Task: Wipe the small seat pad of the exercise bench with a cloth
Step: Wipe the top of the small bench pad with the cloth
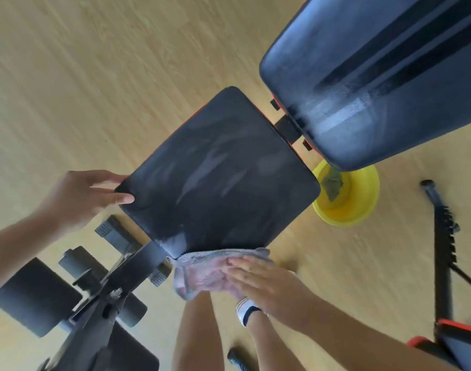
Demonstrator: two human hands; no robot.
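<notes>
The small black seat pad (218, 172) fills the middle of the view, with pale wet streaks across its top. My left hand (87, 196) grips its left corner, thumb on top and fingers under the edge. A thin grey-pink cloth (202, 271) hangs over the pad's near edge. My right hand (266, 282) presses flat on the cloth against that near side of the pad, fingers spread.
The long back pad (384, 76) rises at the upper right. A yellow bowl (346, 199) with a green rag sits on the wooden floor beneath it. Foam leg rollers (33, 295) and the black frame lie lower left. Another black stand (443, 250) is at the right.
</notes>
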